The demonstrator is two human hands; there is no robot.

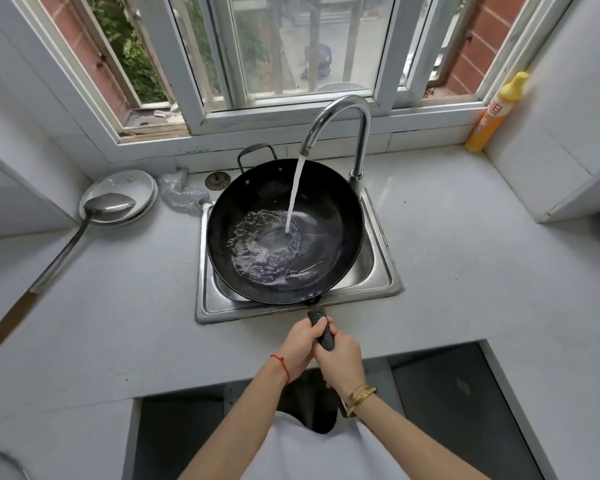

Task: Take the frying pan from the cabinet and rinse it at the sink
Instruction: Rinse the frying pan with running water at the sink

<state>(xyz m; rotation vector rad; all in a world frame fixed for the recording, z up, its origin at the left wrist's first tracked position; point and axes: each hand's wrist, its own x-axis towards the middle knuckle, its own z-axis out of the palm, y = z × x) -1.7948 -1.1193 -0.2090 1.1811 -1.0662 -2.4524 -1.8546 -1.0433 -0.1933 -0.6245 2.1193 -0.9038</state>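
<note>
One big round black metal frying pan (284,233) in the middle of the frame, sitting over one small shiny steel sink (383,271), with bubbly water pooled in its bottom. One white stream of water (293,199) pouring into it from one curved silver tap (343,109). Two hands at lower middle: left hand (300,344) and right hand (340,358) both wrapped tight around the pan's black handle (321,329). At middle left, round white plates (118,181) in a small stack, count hard to tell, holding the bowl of one long steel ladle with a brown wooden handle (59,258). One silver mesh scrubber (181,192) just beside the sink's upper left corner. One tall yellow and orange plastic bottle (496,112) at upper right on the grey counter (465,271).
</note>
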